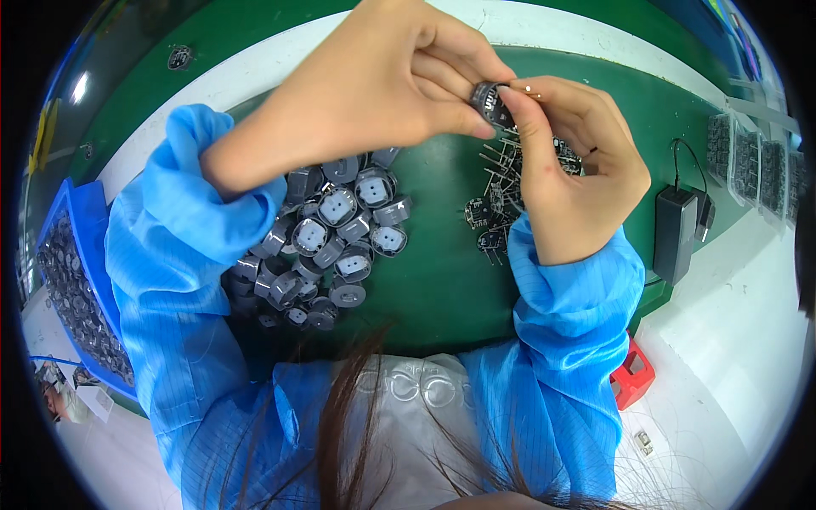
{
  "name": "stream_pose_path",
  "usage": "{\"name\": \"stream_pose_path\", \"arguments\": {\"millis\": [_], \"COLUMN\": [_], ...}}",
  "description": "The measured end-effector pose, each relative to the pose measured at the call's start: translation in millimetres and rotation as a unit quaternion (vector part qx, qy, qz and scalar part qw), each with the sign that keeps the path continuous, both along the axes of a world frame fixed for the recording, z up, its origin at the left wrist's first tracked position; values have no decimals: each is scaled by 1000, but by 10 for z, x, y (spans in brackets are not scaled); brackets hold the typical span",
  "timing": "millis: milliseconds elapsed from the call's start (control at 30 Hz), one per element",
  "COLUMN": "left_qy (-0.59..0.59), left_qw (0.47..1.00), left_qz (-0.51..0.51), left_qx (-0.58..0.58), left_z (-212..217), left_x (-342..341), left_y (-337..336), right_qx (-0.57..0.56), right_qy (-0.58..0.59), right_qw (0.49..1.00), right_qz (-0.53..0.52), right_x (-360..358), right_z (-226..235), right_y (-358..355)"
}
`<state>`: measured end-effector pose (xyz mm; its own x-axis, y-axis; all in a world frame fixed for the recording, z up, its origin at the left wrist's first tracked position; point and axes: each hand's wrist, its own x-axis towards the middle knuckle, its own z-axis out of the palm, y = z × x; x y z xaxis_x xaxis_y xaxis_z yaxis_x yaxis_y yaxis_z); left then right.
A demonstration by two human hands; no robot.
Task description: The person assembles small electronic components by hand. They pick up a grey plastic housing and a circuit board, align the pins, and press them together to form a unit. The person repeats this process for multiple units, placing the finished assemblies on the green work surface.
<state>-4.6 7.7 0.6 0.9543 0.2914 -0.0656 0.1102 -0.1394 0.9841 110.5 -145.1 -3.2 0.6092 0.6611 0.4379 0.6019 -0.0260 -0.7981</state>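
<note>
My left hand point(374, 89) reaches across the top of the workbench, its thumb and fingers closed round a small round black housing point(488, 104) with pale markings on its side. From the right, my right hand point(586, 157) pinches at the same housing, thumb pressed on its right edge. Tiny bright specks show by those fingertips; whether they belong to a separate part, I cannot tell. Under the right hand lies a heap of small black circuit boards point(501, 191) with long metal pins, partly hidden. Below my left forearm several dark grey round housings point(336, 206) with light inner faces are piled.
A blue bin point(89, 200) full of small dark parts stands at the left. Clear trays point(748, 161) of parts and a black power adapter point(674, 234) sit at the right. A red stool point(631, 374) is below the bench. One loose board point(179, 58) lies far left.
</note>
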Motion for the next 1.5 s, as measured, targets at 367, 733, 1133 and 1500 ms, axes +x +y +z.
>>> {"name": "stream_pose_path", "arguments": {"millis": [367,733,1133,1500], "left_qy": [-28,-76,80,17], "left_qw": [995,996,810,935], "left_qz": [32,52,159,-234], "left_qx": [-92,-8,559,266], "left_z": [-36,-50,-168,-11], "left_x": [-29,-42,-170,-269], "left_y": [26,-65,1109,234], "right_qx": [-2,5,-263,-333], "right_qy": [117,244,-183,-59], "right_qw": [985,958,947,938], "right_qz": [130,150,4,-72], "right_x": [-22,-69,578,330], "right_z": [-37,-6,-17,97], "right_y": [36,21,-262,-227]}}
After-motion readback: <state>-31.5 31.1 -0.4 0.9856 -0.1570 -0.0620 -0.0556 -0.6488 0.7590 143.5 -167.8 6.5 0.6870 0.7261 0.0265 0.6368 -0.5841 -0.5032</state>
